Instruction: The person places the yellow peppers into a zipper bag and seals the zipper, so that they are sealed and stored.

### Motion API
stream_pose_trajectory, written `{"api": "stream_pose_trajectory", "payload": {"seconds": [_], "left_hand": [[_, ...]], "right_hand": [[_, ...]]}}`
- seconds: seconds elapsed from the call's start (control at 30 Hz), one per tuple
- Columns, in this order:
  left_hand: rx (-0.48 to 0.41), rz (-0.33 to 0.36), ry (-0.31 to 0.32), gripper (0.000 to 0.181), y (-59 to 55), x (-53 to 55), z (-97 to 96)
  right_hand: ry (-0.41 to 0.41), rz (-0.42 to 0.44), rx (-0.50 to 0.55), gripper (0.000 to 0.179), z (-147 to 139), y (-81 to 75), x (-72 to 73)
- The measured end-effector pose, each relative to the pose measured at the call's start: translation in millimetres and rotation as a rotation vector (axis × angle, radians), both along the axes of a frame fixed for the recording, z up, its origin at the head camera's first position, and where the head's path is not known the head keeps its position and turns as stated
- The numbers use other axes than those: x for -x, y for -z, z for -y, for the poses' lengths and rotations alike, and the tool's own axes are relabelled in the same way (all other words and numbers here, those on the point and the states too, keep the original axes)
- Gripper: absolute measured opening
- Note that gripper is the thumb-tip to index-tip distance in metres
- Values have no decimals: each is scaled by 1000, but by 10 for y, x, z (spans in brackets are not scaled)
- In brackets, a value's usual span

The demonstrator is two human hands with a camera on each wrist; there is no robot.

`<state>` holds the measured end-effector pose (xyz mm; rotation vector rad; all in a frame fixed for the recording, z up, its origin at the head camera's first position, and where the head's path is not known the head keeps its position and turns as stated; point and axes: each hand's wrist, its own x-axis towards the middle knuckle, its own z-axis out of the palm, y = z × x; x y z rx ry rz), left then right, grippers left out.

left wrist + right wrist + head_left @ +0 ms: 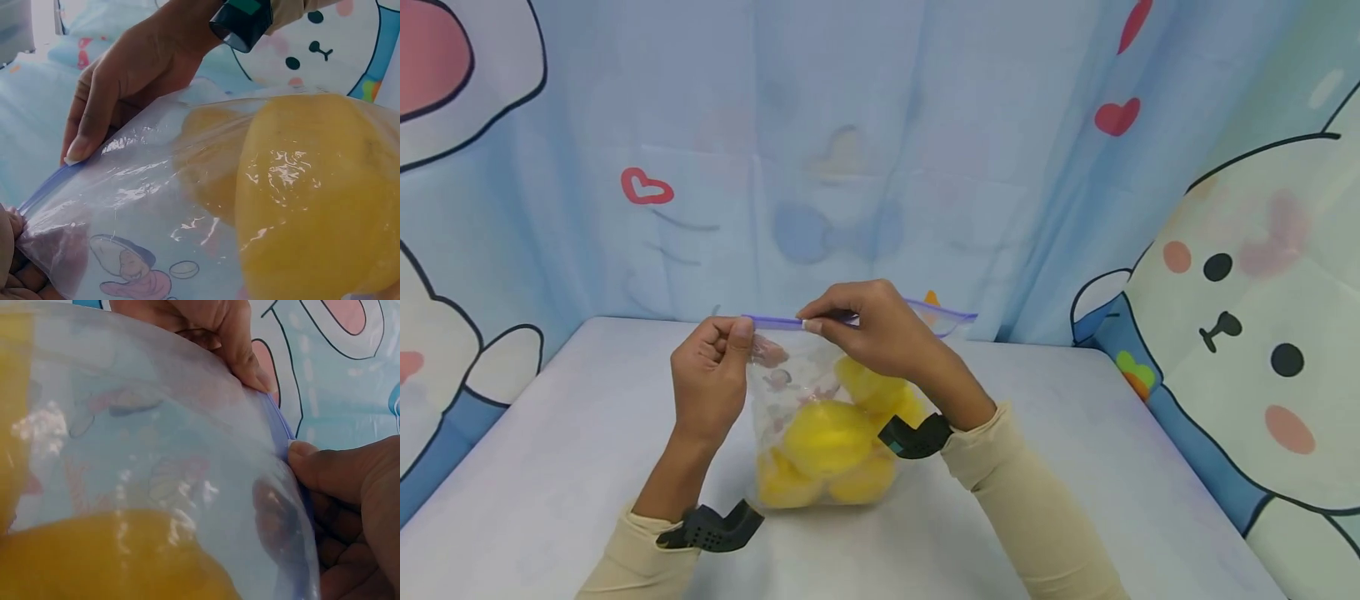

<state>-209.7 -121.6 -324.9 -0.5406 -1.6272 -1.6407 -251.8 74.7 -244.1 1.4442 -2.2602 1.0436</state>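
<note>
A clear zip bag [778,392] with small pink printed pictures stands upright on the table. Several yellow, lemon-shaped fruits [829,437] fill its lower part. Along the top runs a purple zip strip [775,322]. My left hand [711,379] pinches the strip's left end between thumb and curled fingers. Right of it, my right hand [880,329] pinches the same strip with thumb and forefinger, the bag's mouth spreading apart beyond that hand. In the right wrist view, the right thumb [306,459] presses on the strip close to the left fingertips.
The white tabletop [587,450] extends around the bag. Behind it hangs a light blue cartoon curtain [850,125], reaching the table's back edge. Black cameras are worn on the left wrist [711,527] and right wrist [917,437].
</note>
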Motion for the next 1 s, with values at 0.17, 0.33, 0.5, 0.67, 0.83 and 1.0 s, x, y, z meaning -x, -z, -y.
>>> {"api": "stream_pose_trajectory", "payload": {"seconds": [0.17,0.33,0.5,0.67,0.83,1.0], "left_hand": [[-11,34,-2,18,-12,0,33],[-55,66,11,21,-3,9,65],[-45,90,8,24,5,38,100],[-67,103,5,23,15,58,135],[-77,97,34,24,6,56,140],[-82,90,47,23,-6,60,128]], "right_hand": [[28,-4,-18,14,-78,-6,17],[66,11,-58,15,-158,5,44],[98,8,-72,15,-254,-8,78],[119,1,-81,15,-377,16,137],[150,13,-65,14,-519,50,147],[142,21,-48,14,-616,56,145]]}}
